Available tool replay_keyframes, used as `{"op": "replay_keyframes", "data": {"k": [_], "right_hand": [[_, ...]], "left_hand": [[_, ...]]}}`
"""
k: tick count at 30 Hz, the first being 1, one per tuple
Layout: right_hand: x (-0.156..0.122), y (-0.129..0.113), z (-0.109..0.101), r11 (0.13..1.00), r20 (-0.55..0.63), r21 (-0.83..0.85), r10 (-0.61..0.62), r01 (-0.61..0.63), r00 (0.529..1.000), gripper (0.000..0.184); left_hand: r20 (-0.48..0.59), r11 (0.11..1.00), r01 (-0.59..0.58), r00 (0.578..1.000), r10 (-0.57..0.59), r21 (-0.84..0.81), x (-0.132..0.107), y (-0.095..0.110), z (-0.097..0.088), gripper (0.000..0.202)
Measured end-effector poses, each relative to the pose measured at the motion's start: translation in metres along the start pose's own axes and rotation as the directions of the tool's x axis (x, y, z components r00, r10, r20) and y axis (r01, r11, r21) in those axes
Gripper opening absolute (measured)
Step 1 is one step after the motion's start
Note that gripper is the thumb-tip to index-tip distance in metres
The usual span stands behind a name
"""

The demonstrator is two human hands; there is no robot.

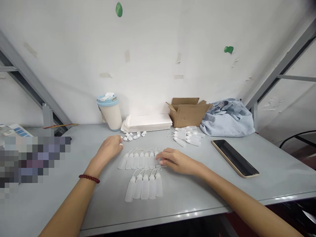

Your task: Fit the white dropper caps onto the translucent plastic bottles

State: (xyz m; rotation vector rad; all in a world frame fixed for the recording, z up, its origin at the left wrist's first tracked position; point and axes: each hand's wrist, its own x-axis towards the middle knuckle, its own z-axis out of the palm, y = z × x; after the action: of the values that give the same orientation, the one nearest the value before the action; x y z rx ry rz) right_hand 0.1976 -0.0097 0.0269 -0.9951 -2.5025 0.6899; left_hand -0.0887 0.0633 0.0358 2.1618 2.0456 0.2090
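Midway across the grey tabletop, between its front and back edges, the right hand touches the end of a row of slim translucent plastic bottles — gripping or not, I cannot tell. Light contact should keep neighbours aligned. The left hand closes on a small white plastic cap.

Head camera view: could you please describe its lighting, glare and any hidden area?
Head view: white wall brighter in the middle, darker at the upper right corner; head view: small glare spots along the front edge of the flat grey table; head view: square pixel blocks hide an area at left; head view: small translucent plastic bottles contrast weakly.
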Motion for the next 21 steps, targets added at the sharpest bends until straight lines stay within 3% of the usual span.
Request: {"op": "replay_keyframes", "data": {"k": [6, 9, 12, 14, 18, 21], "right_hand": [[0.004, 0.004, 0.006, 0.990, -0.014, -0.135, -0.045, 0.043, 0.999, 0.028], [0.004, 0.008, 0.006, 0.978, -0.088, -0.207, -0.039, 0.020, 0.995, 0.029], [0.003, 0.011, 0.004, 0.976, -0.205, -0.217, -0.051, 0.006, 0.977, 0.027], [0.002, 0.010, 0.002, 0.983, -0.276, -0.185, -0.061, 0.009, 0.959, 0.024], [0.000, 0.002, 0.001, 0.994, -0.354, -0.090, -0.088, 0.060, 0.931, 0.014], [-0.001, -0.005, 0.001, 0.997, -0.346, 0.012, -0.073, 0.082, 0.935, 0.009]], "left_hand": [[-0.012, 0.995, -0.066, 0.998, 0.066, -0.071, -0.006, 0.017, -0.003, 0.014], [-0.015, 0.966, -0.149, 0.989, 0.149, -0.209, -0.013, 0.034, -0.005, 0.015], [-0.016, 0.821, -0.225, 0.967, 0.255, -0.524, -0.023, 0.051, -0.008, 0.020], [0.022, 0.714, -0.206, 0.955, 0.296, -0.669, -0.029, 0.061, -0.010, 0.026], [0.106, 0.589, -0.137, 0.927, 0.359, -0.796, -0.039, 0.074, -0.011, 0.029], [0.105, 0.515, -0.132, 0.908, 0.406, -0.847, -0.041, 0.078, -0.011, 0.030]]}}
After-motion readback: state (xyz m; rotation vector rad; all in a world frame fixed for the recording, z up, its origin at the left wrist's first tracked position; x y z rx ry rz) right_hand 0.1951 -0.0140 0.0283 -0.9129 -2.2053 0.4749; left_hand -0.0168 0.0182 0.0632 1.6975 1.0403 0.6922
